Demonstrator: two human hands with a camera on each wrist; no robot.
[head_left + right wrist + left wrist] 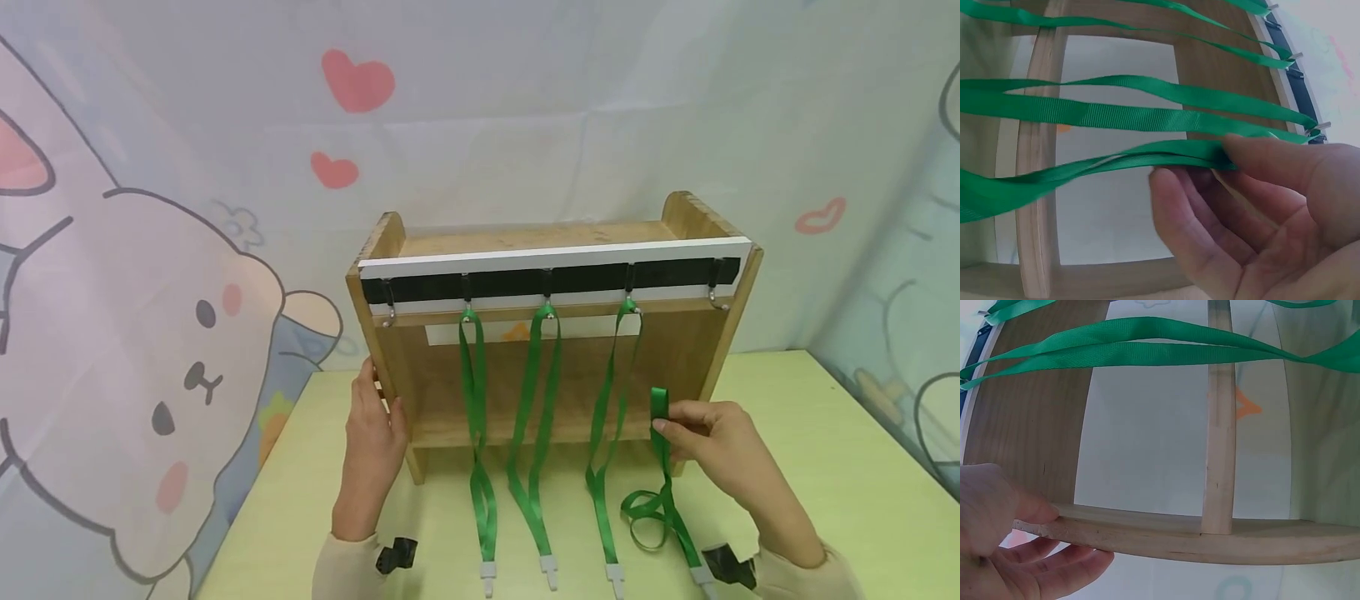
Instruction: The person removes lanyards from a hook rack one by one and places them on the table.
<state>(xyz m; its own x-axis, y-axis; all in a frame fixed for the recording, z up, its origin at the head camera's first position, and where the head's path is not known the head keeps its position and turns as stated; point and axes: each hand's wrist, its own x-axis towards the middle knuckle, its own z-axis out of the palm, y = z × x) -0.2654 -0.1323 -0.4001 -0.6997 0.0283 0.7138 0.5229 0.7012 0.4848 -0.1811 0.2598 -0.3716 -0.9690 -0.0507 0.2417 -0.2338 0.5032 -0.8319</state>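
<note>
A wooden rack (525,239) carries a strip of metal hooks (388,315) across its front. My left hand (372,442) grips the rack's left side panel (1147,542), thumb on the inner face and fingers on the outer. Between thumb and fingers, my right hand (716,433) pinches a green lanyard (660,406) near its looped end, below the two rightmost hooks. The rest of that lanyard trails down in a coil to a white clip (702,575). In the right wrist view, the pinched lanyard (1141,154) runs left from my fingertips.
Three more green lanyards hang from the middle hooks: a left one (480,500), a centre one (519,442) and a right one (600,417). The far-right hook (716,298) bears none. The rack stands on a pale yellow table (810,433) before a printed cloth backdrop (525,125).
</note>
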